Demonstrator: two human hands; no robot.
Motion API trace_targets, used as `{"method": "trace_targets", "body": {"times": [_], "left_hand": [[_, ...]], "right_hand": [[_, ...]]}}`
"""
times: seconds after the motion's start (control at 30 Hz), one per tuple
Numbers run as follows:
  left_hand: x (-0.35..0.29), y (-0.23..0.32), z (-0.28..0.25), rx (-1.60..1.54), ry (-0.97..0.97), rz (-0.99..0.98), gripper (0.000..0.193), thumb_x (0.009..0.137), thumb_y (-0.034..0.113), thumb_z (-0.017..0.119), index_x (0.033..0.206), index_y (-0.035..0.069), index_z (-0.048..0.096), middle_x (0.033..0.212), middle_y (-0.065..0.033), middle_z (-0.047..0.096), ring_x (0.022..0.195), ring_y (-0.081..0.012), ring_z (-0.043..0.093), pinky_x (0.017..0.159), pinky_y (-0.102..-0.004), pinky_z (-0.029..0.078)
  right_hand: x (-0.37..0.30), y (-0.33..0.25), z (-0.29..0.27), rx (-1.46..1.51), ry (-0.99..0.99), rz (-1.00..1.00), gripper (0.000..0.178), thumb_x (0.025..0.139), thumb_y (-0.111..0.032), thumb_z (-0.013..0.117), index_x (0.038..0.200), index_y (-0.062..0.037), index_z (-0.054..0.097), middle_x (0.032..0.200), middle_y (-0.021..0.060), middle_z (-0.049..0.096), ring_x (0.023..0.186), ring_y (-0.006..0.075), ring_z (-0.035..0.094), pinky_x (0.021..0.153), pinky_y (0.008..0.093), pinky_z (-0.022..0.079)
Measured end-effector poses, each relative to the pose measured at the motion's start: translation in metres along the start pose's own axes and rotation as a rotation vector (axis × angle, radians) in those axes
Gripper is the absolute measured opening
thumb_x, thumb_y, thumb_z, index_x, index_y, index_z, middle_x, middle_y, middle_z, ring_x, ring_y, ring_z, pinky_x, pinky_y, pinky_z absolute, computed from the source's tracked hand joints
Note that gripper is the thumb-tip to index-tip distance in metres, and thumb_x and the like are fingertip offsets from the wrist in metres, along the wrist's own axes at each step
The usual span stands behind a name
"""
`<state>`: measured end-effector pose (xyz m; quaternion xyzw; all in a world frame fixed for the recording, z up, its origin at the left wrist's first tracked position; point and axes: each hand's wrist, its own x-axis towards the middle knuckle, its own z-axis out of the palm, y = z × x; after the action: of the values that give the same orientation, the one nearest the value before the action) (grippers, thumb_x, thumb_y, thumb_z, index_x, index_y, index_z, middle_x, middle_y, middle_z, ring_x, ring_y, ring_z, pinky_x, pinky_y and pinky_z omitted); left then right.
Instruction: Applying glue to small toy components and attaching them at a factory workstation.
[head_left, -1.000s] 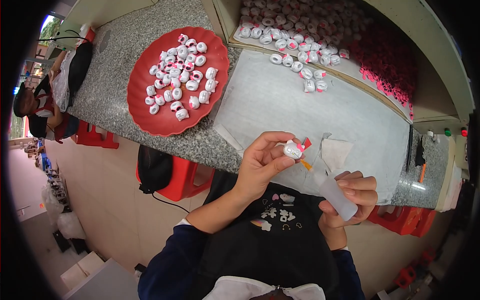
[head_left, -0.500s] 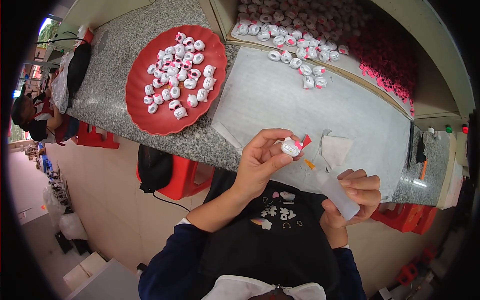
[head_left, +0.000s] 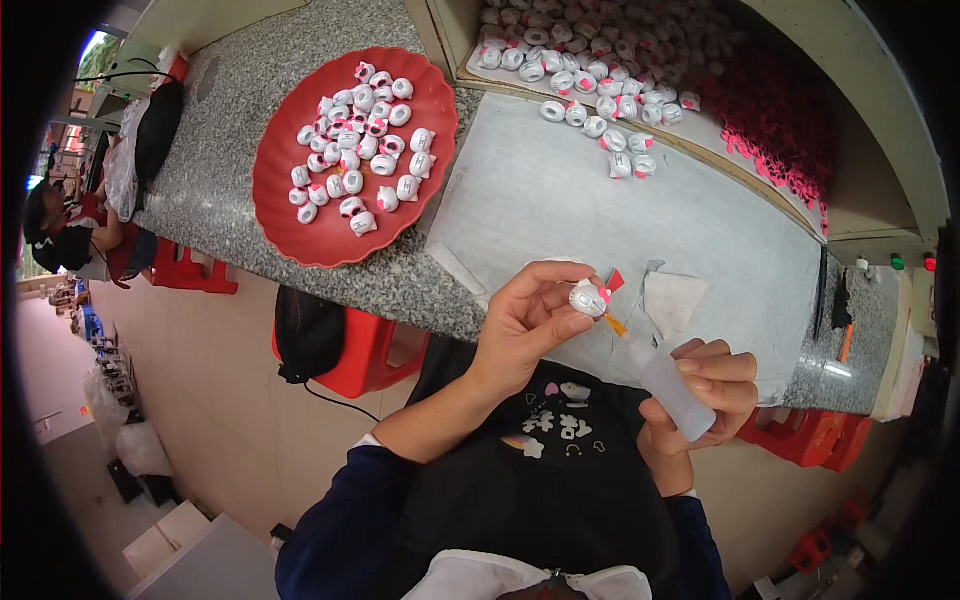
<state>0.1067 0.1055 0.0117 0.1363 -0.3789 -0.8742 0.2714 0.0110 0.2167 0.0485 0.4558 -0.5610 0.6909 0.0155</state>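
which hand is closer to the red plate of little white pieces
Left. The left hand, pinching a small white piece, sits just below and right of the red plate. The right hand, holding a squeeze bottle, is farther right, over the lap.

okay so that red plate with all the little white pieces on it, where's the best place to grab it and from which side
Probably take the red plate by its raised rim at the near edge, coming from the counter's front side: that edge reaches the granite counter lip, and the rim there is bare, while the small white pieces crowd the middle. A flat, level grip should keep them from rolling.
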Motion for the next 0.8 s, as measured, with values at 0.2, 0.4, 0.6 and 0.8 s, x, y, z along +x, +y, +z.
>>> {"method": "trace_targets", "body": {"times": [0.2,0.4,0.6,0.8], "left_hand": [[-0.0004,-0.0013,0.0026,0.090,-0.007,0.087,0.032,0.070,-0.007,0.053,0.101,-0.002,0.044,0.100,-0.0108,0.046,0.094,-0.0171,0.047,0.080,-0.0293,0.039],[-0.0012,-0.0025,0.0014,0.220,-0.052,0.155,0.030,0.071,-0.008,0.051,0.100,-0.003,0.045,0.100,-0.0118,0.044,0.095,-0.0187,0.046,0.081,-0.0296,0.038],[-0.0001,-0.0037,0.0004,0.236,-0.024,0.140,0.030,0.071,-0.008,0.052,0.099,-0.003,0.046,0.101,-0.0117,0.044,0.095,-0.0185,0.045,0.082,-0.0296,0.036],[0.0013,-0.0035,-0.0025,0.303,-0.087,0.179,0.028,0.071,-0.007,0.052,0.099,-0.002,0.047,0.102,-0.0130,0.045,0.097,-0.0188,0.044,0.083,-0.0302,0.035]], "right_hand": [[0.0001,-0.0006,0.0002,0.013,0.000,0.009,0.040,0.057,-0.020,0.074,0.078,-0.0087,0.043,0.075,0.0036,0.045,0.054,0.0101,0.042,0.048,0.0210,0.038],[-0.0016,-0.0008,-0.0010,0.005,-0.028,0.023,0.041,0.056,-0.021,0.074,0.078,-0.0084,0.043,0.074,0.0039,0.045,0.054,0.0098,0.043,0.047,0.0208,0.038],[-0.0012,-0.0017,-0.0045,-0.012,-0.036,0.062,0.040,0.056,-0.019,0.074,0.078,-0.0082,0.043,0.074,0.0038,0.045,0.055,0.0097,0.043,0.047,0.0206,0.038],[-0.0017,0.0047,-0.0061,0.003,-0.001,0.059,0.039,0.057,-0.018,0.073,0.078,-0.0077,0.043,0.075,0.0046,0.044,0.054,0.0099,0.041,0.047,0.0202,0.037]]}}
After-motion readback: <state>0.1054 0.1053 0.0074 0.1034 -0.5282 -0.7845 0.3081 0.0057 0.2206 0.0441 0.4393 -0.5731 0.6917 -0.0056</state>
